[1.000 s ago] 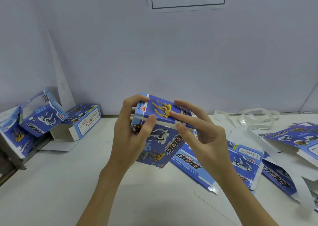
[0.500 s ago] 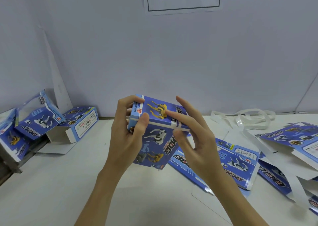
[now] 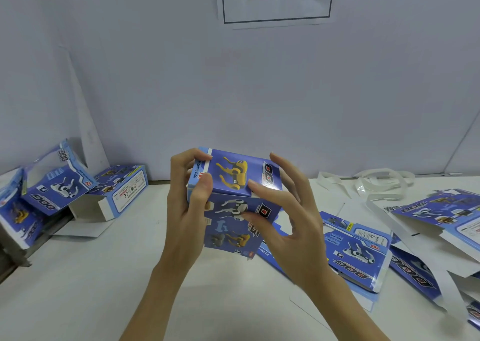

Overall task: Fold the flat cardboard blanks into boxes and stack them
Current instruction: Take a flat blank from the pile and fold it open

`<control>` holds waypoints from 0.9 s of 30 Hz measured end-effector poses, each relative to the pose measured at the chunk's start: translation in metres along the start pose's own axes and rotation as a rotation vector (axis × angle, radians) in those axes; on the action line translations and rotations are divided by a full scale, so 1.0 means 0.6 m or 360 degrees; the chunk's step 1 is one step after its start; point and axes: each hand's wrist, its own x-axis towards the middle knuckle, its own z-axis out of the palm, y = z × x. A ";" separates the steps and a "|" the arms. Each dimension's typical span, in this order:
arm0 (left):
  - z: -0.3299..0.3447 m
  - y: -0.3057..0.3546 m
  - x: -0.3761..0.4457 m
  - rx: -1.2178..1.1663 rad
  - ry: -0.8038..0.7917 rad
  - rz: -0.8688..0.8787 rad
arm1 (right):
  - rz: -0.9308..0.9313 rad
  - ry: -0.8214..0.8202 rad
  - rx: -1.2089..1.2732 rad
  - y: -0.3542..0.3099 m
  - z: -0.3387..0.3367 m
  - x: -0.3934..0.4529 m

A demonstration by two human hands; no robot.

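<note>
I hold a blue cardboard box (image 3: 233, 203) printed with toy dogs above the table's middle, its top flap closed. My left hand (image 3: 187, 211) grips the box's left side, thumb on the front corner and fingers curled over the top edge. My right hand (image 3: 288, 218) holds the right side, its thumb pressing on the front face and its index finger on the lid's front edge. Flat blue blanks (image 3: 358, 252) lie on the table to the right. Folded boxes (image 3: 52, 185) are piled at the far left.
A half-folded box (image 3: 122, 192) with an open white end lies at the left by the wall. White plastic strapping (image 3: 374, 185) curls at the back right. More blanks (image 3: 441, 211) overlap at the right edge. A paper sign (image 3: 275, 0) hangs on the wall.
The top flap has been pushed down until it is closed, and the box has tilted so its lid faces me more. Both hands stayed on the box, my right thumb sliding onto the front face.
</note>
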 end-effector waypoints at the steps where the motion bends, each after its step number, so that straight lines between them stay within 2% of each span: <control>1: -0.001 -0.001 0.000 -0.0017 0.0005 -0.0023 | 0.0017 -0.0016 -0.0004 -0.001 0.000 0.000; 8: 0.000 -0.009 -0.002 -0.0139 0.0028 -0.0116 | 0.0004 -0.0077 -0.0114 -0.005 0.002 0.000; 18: -0.003 -0.015 -0.004 -0.0076 0.0007 -0.0164 | 0.0027 -0.0081 -0.0074 -0.008 0.005 0.001; 21: 0.002 -0.014 -0.003 -0.0235 0.0014 -0.0203 | 0.0045 -0.0084 -0.0035 -0.008 0.004 0.003; 27: -0.004 -0.023 -0.003 -0.0287 0.0021 -0.0054 | 0.0074 -0.0104 -0.0028 -0.005 0.007 -0.001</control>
